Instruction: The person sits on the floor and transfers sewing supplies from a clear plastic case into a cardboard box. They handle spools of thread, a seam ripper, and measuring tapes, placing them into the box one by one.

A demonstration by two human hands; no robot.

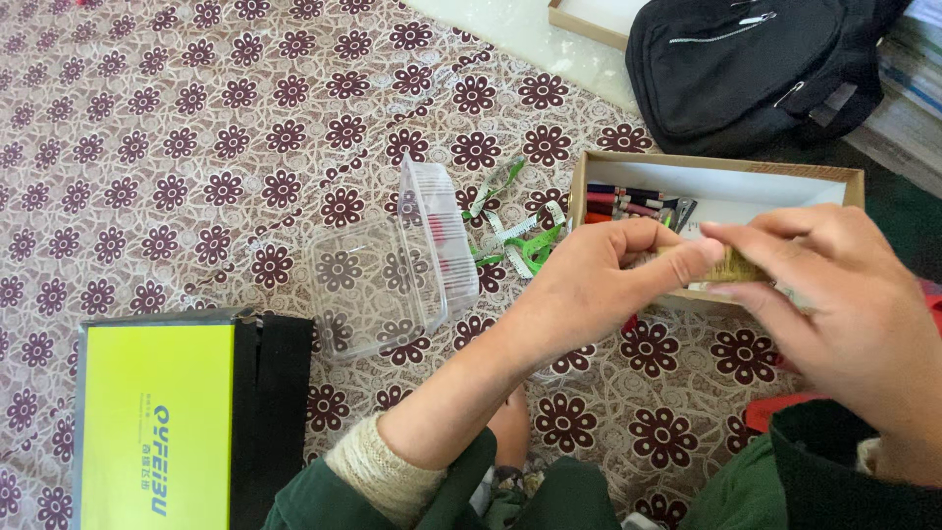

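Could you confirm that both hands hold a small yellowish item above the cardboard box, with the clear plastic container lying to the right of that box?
Not quite: the head view shows the container left of the box. Both hands do hold the item above it.

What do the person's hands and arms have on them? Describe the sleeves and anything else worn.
Both hands are bare: the left hand and right hand show no gloves, and no rings or watch are visible. Each arm wears a dark green sleeve. On the left arm, a cream ribbed knit cuff sticks out from under the green sleeve, which is pushed back from the forearm.
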